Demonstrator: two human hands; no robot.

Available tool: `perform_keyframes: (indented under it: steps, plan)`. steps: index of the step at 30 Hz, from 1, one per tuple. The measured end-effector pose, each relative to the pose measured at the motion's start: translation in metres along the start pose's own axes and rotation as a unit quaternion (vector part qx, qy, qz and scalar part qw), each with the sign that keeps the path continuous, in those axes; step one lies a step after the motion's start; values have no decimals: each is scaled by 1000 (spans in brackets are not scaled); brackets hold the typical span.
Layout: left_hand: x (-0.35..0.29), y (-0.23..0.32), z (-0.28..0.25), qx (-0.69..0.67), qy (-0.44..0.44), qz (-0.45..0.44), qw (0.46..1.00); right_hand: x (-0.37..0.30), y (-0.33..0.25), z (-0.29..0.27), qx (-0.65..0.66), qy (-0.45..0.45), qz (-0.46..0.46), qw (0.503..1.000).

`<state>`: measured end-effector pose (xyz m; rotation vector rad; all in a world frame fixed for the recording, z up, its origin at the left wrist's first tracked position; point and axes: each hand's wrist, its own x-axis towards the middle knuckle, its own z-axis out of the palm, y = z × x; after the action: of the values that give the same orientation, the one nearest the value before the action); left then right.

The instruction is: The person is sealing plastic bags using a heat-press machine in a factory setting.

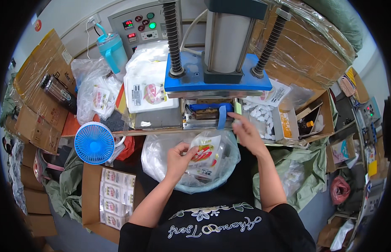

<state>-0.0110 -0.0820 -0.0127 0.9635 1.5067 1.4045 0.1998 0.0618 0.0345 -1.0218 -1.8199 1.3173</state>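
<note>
My left hand [178, 158] holds a small clear pouch with a red and white label [203, 156] over a large clear plastic bag [161, 157] full of similar pouches in my lap. My right hand [245, 129] reaches forward to the front of the press machine [216, 80], fingertips near the blue strap [222, 116] under the blue plate. Whether those fingers pinch something small is unclear.
A stack of white labelled packs [150, 90] sits left of the press. A tray of small white pieces [261, 117] lies to the right. A blue fan [94, 143], a teal jug [112, 50], a cardboard box of finished pouches [115, 197] and wrapped cartons surround me.
</note>
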Motion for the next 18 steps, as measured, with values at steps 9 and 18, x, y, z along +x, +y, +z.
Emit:
perform_keyframes:
  steps: [9,18]
  plan:
    - [1,-29,-2,86,-3,86,993,2,6,26,-58,-236,53,969]
    - [11,-30,-9,142,-106,11,984,4,-2,18,-57,-213,8,975]
